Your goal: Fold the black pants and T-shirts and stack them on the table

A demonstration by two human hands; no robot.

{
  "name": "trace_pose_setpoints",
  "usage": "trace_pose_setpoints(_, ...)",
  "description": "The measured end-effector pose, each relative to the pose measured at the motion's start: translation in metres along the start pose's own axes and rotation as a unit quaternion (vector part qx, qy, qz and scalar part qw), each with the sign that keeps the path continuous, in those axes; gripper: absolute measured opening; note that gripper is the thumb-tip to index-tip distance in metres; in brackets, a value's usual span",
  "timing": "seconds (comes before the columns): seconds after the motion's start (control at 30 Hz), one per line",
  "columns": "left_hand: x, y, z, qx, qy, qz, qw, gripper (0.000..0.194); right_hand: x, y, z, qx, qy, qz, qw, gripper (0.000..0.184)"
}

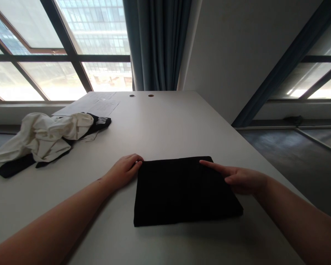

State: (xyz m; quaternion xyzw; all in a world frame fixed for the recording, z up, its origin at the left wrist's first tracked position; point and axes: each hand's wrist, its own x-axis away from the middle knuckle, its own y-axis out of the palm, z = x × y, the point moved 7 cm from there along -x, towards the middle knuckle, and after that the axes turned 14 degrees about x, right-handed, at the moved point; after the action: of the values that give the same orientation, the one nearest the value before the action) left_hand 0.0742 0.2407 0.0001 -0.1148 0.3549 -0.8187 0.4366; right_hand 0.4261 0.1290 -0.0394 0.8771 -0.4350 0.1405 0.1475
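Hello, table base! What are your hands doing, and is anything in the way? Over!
Left hand at folded black cloth's far left corner. Right hand at its right side, index finger on top. Crumpled white cloth off left, not in the way.

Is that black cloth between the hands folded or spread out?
Folded: the black rectangular cloth lies flat on the white table, with straight edges.

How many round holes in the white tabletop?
2: the left hole and the right hole, side by side near the far edge of the table. Papers or the crumpled cloth could hide more.
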Motion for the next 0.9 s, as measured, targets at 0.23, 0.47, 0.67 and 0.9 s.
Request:
trace_pose_setpoints(0.23,0.0,0.0,-0.002,-0.004,0.005,-0.001,1.0,0.036,-0.011,0.0,-0.006,0.039,-0.004,0.061,0.997,0.063)
trace_pose_setpoints(0.47,0.001,0.0,-0.002,0.011,0.016,0.002,1.0,0.046,-0.014,-0.016,-0.035,0.319,-0.062,0.253,0.911,0.032)
trace_pose_setpoints(0.67,0.0,0.003,-0.004,-0.003,0.028,-0.009,1.0,0.049,-0.004,-0.034,-0.03,0.296,-0.008,0.204,0.933,0.036)
trace_pose_setpoints(0.9,0.0,0.008,-0.01,-0.012,0.044,-0.031,0.999,0.049,0.041,-0.103,-0.025,0.25,0.01,0.334,0.909,0.041)
